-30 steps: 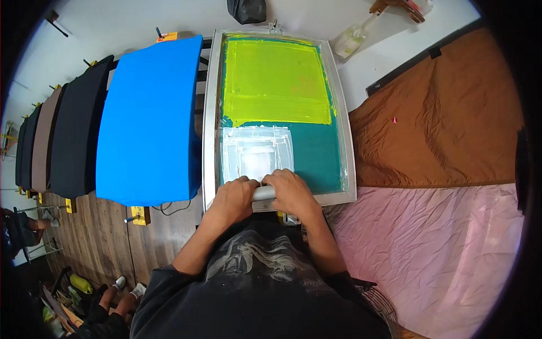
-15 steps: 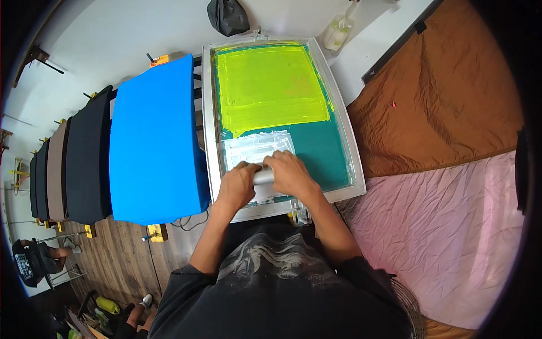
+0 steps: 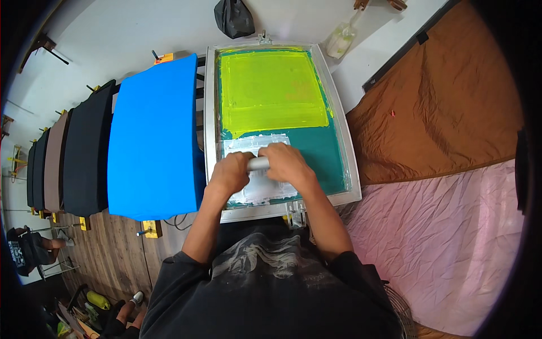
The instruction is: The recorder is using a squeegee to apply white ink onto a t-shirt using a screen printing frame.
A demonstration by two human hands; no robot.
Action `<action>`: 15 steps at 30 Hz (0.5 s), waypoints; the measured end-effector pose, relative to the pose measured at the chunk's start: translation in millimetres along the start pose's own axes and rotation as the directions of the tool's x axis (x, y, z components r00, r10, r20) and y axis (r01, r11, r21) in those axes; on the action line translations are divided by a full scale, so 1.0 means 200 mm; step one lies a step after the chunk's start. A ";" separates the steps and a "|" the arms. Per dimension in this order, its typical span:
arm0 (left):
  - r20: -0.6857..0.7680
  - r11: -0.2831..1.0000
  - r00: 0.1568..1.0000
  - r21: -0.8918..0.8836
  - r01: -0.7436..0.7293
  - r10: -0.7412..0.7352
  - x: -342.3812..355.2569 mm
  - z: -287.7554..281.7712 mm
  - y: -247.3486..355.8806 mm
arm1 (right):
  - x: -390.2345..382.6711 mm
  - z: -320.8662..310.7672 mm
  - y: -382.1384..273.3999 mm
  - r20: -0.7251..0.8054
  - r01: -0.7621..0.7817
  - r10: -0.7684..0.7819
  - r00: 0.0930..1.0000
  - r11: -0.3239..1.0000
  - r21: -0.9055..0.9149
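A screen printing frame [image 3: 211, 130] with a pale metal rim and green mesh lies in front of me. Yellow-green ink [image 3: 271, 90] covers its far part, and a patch of white ink [image 3: 259, 189] lies at its near left. Over that patch, both hands grip the pale grey handle of a squeegee [image 3: 258, 164]. My left hand [image 3: 230, 172] wraps its left end, my right hand [image 3: 286, 164] its right. The squeegee's blade is hidden under the hands.
To the left, a board covered in blue cloth [image 3: 152, 141] stands beside several black and brown ones [image 3: 84, 152]. Brown [image 3: 429, 96] and pink cloth [image 3: 440, 243] spread at the right. A black bag [image 3: 234, 18] hangs beyond the frame. Another person [image 3: 34, 251] is at the far left.
Both hands and the squeegee have slid a little away from me over the white patch, uncovering more white ink on its near side. The whole view has shifted slightly.
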State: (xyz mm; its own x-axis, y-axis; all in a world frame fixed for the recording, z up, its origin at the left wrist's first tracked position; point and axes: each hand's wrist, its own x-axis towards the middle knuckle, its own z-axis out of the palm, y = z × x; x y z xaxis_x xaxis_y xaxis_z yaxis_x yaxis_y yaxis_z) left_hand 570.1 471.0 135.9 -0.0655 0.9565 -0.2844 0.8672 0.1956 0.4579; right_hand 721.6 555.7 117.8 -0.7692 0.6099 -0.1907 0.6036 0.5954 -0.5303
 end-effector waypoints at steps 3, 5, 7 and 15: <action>-0.067 0.999 0.997 -0.010 -0.040 0.040 0.04 0.08 -0.06 | 0.05 0.03 0.01 0.000 -0.029 0.029 1.000 1.000 -0.011; -0.129 0.997 0.989 -0.020 -0.079 0.076 0.00 0.13 -0.08 | 0.02 0.06 0.01 -0.037 -0.028 0.027 0.999 0.999 -0.015; -0.172 0.994 0.980 -0.038 -0.107 0.099 -0.06 0.17 -0.07 | -0.06 0.12 0.00 -0.078 -0.012 0.011 0.997 1.000 -0.007; 0.158 0.995 0.982 -0.030 -0.098 0.102 -0.21 0.14 -0.02 | -0.26 0.12 -0.06 0.049 -0.030 0.028 0.998 0.998 0.048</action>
State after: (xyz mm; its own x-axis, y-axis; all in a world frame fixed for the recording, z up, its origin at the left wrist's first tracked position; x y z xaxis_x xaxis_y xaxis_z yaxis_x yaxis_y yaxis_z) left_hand 584.1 423.5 122.2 0.1016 0.9251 -0.3659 0.8541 0.1075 0.5089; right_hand 749.5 503.7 113.6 -0.7616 0.5997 -0.2459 0.6157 0.5509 -0.5634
